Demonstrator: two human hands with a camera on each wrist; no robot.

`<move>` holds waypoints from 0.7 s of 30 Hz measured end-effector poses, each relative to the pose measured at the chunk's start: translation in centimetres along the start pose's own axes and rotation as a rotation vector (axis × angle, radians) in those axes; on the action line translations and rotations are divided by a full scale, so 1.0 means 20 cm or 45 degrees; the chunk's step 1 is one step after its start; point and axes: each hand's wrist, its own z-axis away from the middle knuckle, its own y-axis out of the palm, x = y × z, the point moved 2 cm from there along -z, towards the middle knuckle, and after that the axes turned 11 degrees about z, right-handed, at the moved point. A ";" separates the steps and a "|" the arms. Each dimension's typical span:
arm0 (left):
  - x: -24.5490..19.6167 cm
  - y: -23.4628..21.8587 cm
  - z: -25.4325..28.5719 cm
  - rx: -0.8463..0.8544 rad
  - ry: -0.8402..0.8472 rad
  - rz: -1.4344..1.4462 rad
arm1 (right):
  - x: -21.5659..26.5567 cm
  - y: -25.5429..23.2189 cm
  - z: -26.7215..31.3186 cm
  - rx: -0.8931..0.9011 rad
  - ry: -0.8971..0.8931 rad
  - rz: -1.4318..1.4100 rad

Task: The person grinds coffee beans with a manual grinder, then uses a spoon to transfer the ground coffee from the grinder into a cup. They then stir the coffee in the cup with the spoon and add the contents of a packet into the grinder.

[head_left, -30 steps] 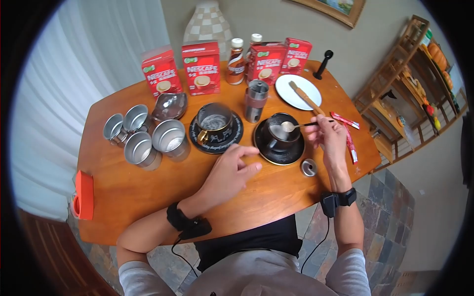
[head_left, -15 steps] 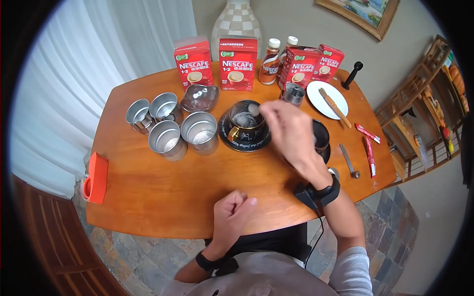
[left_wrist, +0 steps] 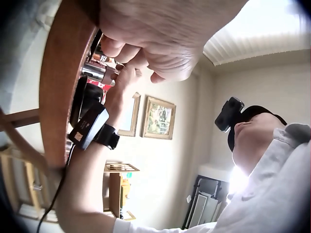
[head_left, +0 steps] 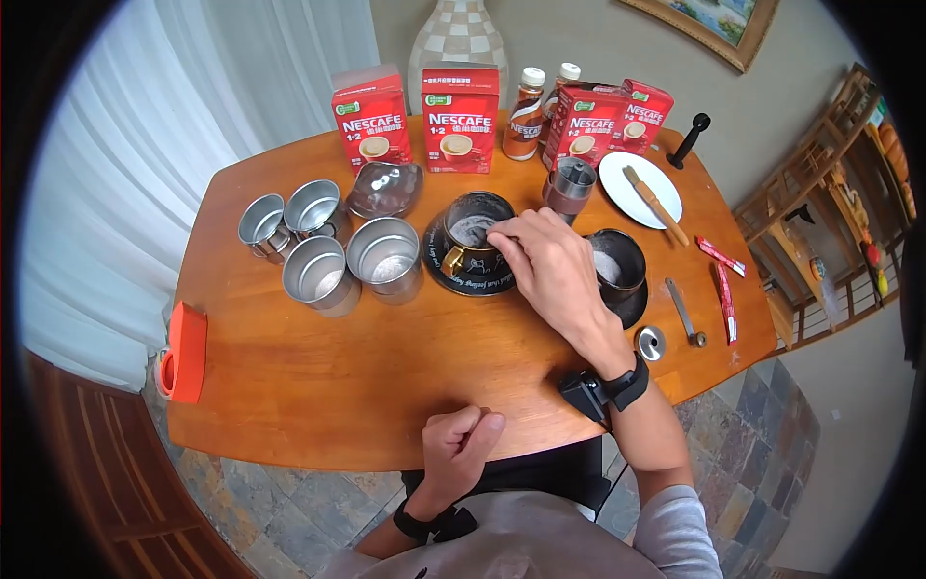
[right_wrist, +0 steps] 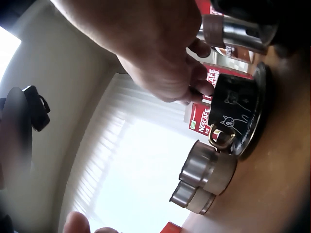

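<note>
My right hand (head_left: 555,265) pinches a small spoon (head_left: 485,233) over the black cup with the gold handle (head_left: 475,259), its tip inside the rim; white powder lies in the cup. In the right wrist view, my right hand (right_wrist: 160,53) is beside the cup (right_wrist: 232,104), fingers curled together on the thin handle. A second black cup (head_left: 620,262), also with white powder, stands right of that hand, partly hidden by it. My left hand (head_left: 459,452) is at the table's front edge, loosely curled and holding nothing; the left wrist view shows it close up (left_wrist: 165,36).
Several metal cups (head_left: 386,261) stand left, near a clear crumpled-looking dish (head_left: 385,190). Red boxes (head_left: 461,125), bottles (head_left: 525,116) and a grinder (head_left: 569,188) are behind. Right are a white plate (head_left: 622,198) with a brush, a metal scoop (head_left: 681,309), a metal disc (head_left: 651,343) and red sachets (head_left: 725,304).
My right hand has moved left with the spoon, from the second cup to the gold-handled one, and is now lower. My left hand has drawn back to the table edge and curled.
</note>
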 end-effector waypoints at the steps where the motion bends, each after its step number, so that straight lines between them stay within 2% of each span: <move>1: 0.00 -0.01 0.02 0.031 -0.035 0.008 | 0.00 0.00 0.00 -0.027 0.029 -0.017; 2: 0.00 -0.03 0.04 0.060 -0.070 0.016 | -0.01 0.01 0.01 -0.052 0.058 -0.035; 5: -0.05 -0.05 0.12 0.547 -0.165 0.070 | -0.01 0.00 0.01 -0.022 0.032 -0.038; 6: -0.07 -0.08 0.14 0.754 -0.296 0.022 | -0.01 -0.01 0.02 -0.004 0.061 -0.057; 10: -0.14 -0.16 0.21 0.949 -0.676 -0.017 | -0.01 -0.01 0.02 0.053 0.082 -0.122; 13: -0.27 -0.20 0.16 0.746 -0.384 0.279 | 0.00 -0.02 0.01 0.081 0.037 -0.123; 15: -0.25 -0.22 0.07 0.445 -0.201 0.163 | 0.01 -0.02 0.01 0.098 0.013 -0.123; 17: -0.25 -0.21 -0.03 0.034 -0.458 0.049 | 0.00 -0.04 0.00 0.109 0.005 -0.118; 21: -0.21 -0.19 -0.21 0.088 -0.509 -0.075 | -0.02 -0.05 0.02 0.103 0.037 -0.157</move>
